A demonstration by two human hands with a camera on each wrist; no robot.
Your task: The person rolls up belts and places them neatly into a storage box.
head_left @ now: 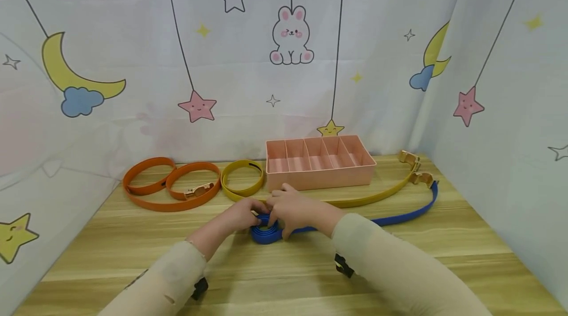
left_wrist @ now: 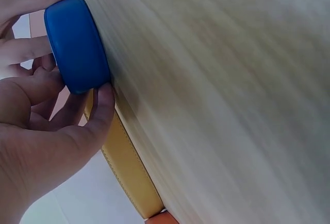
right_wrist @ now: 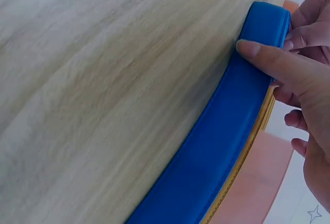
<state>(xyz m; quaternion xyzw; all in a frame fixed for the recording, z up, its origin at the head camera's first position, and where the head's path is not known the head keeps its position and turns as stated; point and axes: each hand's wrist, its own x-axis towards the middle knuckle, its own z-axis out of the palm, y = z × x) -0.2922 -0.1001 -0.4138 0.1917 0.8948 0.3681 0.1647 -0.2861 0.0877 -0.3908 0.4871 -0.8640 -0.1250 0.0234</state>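
Observation:
A blue belt (head_left: 266, 238) lies on the wooden table, one end rolled into a tight coil standing on its edge. Its loose length runs right to a gold buckle (head_left: 422, 178). My left hand (head_left: 241, 215) grips the coil's left side, thumb low on the roll (left_wrist: 77, 44) in the left wrist view. From the right, my right hand (head_left: 301, 207) holds the same coil; its thumb presses the outer layer where the strap (right_wrist: 191, 157) leaves the roll, fingers behind. The coil's far side is partly hidden by the fingers.
Behind the hands stands a pink divided box (head_left: 319, 178) with several compartments. A yellow belt (head_left: 243, 192), looped at its left end, passes in front of the box to a gold buckle at right. An orange belt (head_left: 173, 206) lies looped at the left. Printed curtains (head_left: 248, 74) enclose the table.

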